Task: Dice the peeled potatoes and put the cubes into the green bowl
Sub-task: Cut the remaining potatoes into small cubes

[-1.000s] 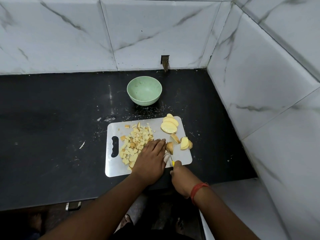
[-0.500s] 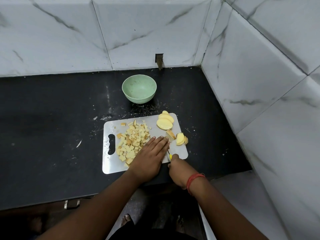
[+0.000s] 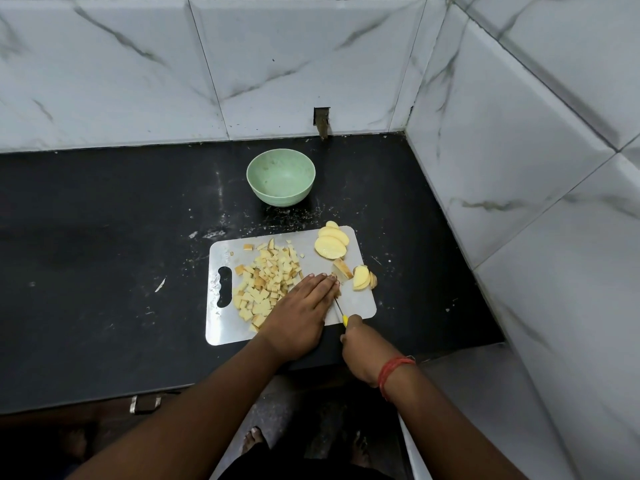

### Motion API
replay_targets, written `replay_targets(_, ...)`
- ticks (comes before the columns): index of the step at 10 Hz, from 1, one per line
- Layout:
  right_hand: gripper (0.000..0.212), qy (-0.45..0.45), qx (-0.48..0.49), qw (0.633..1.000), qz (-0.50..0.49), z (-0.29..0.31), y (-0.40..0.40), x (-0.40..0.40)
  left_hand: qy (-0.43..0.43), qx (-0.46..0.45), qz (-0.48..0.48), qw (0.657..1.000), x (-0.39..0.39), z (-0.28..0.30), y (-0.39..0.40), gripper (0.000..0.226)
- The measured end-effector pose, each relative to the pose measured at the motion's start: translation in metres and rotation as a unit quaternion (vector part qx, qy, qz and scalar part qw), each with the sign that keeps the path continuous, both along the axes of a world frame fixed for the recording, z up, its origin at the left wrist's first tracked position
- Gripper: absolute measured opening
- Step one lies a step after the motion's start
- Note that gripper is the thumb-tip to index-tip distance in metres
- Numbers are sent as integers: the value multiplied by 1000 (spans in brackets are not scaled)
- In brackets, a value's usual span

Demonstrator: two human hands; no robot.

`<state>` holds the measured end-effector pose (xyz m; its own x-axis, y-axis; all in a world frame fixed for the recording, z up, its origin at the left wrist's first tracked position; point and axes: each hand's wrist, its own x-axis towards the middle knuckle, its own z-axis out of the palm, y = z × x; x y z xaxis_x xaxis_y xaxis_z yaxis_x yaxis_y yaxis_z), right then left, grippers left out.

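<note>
A white cutting board (image 3: 360, 304) lies on the black counter. A heap of potato cubes (image 3: 268, 284) covers its left half. Peeled potato slices (image 3: 330, 245) sit at its far right corner, and more pieces (image 3: 362, 277) lie near the right edge. My left hand (image 3: 301, 313) lies flat with straight fingers, pressing a potato piece that it mostly hides. My right hand (image 3: 362, 346) grips a yellow-handled knife (image 3: 340, 311), whose blade runs along my left fingertips. The green bowl (image 3: 281, 176) stands beyond the board with nothing in it.
Marble-tiled walls close the counter at the back and the right. The counter's front edge (image 3: 104, 393) runs just below the board. Small white crumbs (image 3: 207, 233) dot the counter between board and bowl. Bare black counter stretches to the left.
The view has shifted slightly. The potato piece seen by my left fingertips a second ago is now mostly under my hand, and the knife stays beside the fingers.
</note>
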<state>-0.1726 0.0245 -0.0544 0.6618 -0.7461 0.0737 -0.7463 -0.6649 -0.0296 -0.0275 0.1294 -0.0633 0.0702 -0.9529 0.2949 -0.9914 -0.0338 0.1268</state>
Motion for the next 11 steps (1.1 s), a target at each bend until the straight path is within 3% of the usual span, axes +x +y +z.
replay_targets(1, 77, 63, -49, 996, 38, -5, 4, -9, 5, -5, -1, 1000, -1, 2, 0, 55)
replay_targets(3, 74, 143, 38, 986, 72, -7, 15, -38, 9, -5, -3, 1000, -1, 3, 1, 56)
replay_targets(4, 47, 269, 331, 902, 64, 52, 23, -39, 0, 2, 2, 1000, -2, 3, 2, 58)
replay_targets(5, 8, 155, 373, 914, 40, 75, 23, -53, -9, 7, 7, 1000, -2, 3, 3, 59)
replay_targets(6, 11, 37, 401, 915, -10, 92, 8, -58, -10, 13, 12, 1000, -2, 1, 4, 57)
replay_targets(7, 15, -77, 367, 925, -60, 99, -11, -46, -23, 0, 19, 1000, -4, 0, 6, 52)
replay_targets(8, 21, -121, 335, 928, -112, 92, -34, -20, -23, -18, 28, 999, -5, 1, 7, 44)
replay_targets(9, 36, -70, 331, 933, -121, 79, -48, 10, -23, -18, 33, 999, -6, -2, 7, 44)
replay_targets(11, 27, -37, 309, 947, -73, 72, -51, 45, -20, -21, 27, 999, -7, -3, 7, 48)
